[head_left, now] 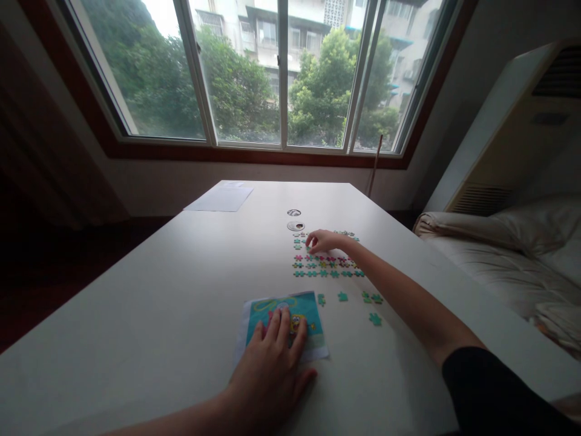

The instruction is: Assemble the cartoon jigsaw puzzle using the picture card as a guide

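The right hand has its grip curled down over the far rows of jigsaw pieces, fingertips on a piece at the top left of the spread; whether it pinches one I cannot tell. The left hand lies flat, grip released, fingers spread on the puzzle picture card, pinning its near left part to the white worktop. The sorted rows sit at twelve o'clock from the card. Loose teal pieces lie at two to three o'clock from it, under the right forearm. Beyond the rows, at twelve o'clock, are two round cable grommets. A paper sheet lies at eleven o'clock, near the far edge.
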`<state>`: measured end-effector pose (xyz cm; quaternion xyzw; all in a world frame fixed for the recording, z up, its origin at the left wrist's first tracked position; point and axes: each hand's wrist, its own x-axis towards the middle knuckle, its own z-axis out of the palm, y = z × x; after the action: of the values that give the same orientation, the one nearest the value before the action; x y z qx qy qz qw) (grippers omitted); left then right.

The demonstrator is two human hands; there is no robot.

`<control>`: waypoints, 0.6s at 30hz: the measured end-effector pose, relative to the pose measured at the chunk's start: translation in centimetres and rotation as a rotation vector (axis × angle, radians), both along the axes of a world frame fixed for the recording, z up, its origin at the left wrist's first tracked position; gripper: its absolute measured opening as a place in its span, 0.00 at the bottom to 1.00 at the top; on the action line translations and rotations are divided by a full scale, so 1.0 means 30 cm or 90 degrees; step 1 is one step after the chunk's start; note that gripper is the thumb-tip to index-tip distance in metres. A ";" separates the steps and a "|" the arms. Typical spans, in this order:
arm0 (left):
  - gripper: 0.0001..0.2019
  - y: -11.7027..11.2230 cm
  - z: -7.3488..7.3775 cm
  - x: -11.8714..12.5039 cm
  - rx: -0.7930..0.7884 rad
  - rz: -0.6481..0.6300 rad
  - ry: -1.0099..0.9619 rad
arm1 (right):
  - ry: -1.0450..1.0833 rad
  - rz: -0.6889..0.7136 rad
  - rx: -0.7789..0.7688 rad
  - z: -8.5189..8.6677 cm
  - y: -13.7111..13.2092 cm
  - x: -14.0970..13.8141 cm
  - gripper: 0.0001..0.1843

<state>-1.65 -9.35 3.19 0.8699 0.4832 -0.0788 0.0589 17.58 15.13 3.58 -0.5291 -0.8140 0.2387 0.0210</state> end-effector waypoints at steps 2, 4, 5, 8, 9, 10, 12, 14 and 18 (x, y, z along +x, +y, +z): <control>0.30 -0.001 0.001 0.001 0.003 0.000 0.000 | 0.011 -0.005 -0.010 -0.005 0.004 0.000 0.17; 0.30 -0.003 0.001 0.002 0.004 0.000 -0.002 | 0.024 -0.013 -0.012 -0.013 0.006 0.001 0.15; 0.30 -0.004 0.001 0.002 0.005 0.001 -0.004 | 0.032 -0.018 -0.009 -0.016 0.006 0.001 0.15; 0.29 -0.006 0.001 0.001 0.008 -0.001 -0.010 | 0.066 -0.036 0.023 -0.023 -0.008 0.002 0.15; 0.29 -0.006 0.001 0.000 0.008 -0.003 -0.010 | 0.080 -0.040 0.037 -0.022 -0.018 0.003 0.14; 0.29 -0.005 0.001 0.000 0.008 -0.005 -0.011 | 0.095 -0.040 0.050 -0.018 -0.033 0.005 0.13; 0.29 -0.003 -0.001 0.001 0.008 -0.006 -0.009 | 0.124 -0.032 0.068 -0.006 -0.076 0.018 0.11; 0.29 -0.001 -0.002 0.002 0.011 -0.012 -0.008 | 0.150 -0.013 0.069 0.008 -0.139 0.048 0.10; 0.28 0.000 0.001 0.008 0.017 -0.019 -0.004 | 0.213 0.057 0.051 0.023 -0.305 0.157 0.10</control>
<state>-1.41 -9.35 3.21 0.8781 0.4708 -0.0707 0.0479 22.28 5.99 4.26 -0.4443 -0.8306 0.2913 0.1665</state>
